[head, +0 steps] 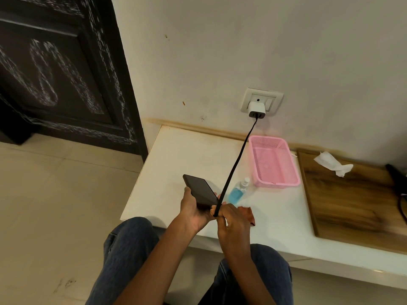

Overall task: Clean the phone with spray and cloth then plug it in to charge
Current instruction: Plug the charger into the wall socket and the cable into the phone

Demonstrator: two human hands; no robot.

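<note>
My left hand (193,213) holds a black phone (199,190) with its dark screen up, above the near left part of the white table (176,155). My right hand (231,221) pinches the free end of a black charging cable (236,159) right at the phone's near end; the plug itself is hidden by my fingers. The cable runs taut up to a white charger (256,109) in the wall socket (262,100). A small spray bottle (239,191) with blue liquid lies on the table beside the phone. A reddish cloth (248,213) peeks out behind my right hand.
An empty pink plastic basket (274,161) stands near the wall. To the right lies a wooden board (352,199) with a crumpled white tissue (332,164) and a dark object (394,175) at its far edge. A dark door (61,73) is left; my knees are below.
</note>
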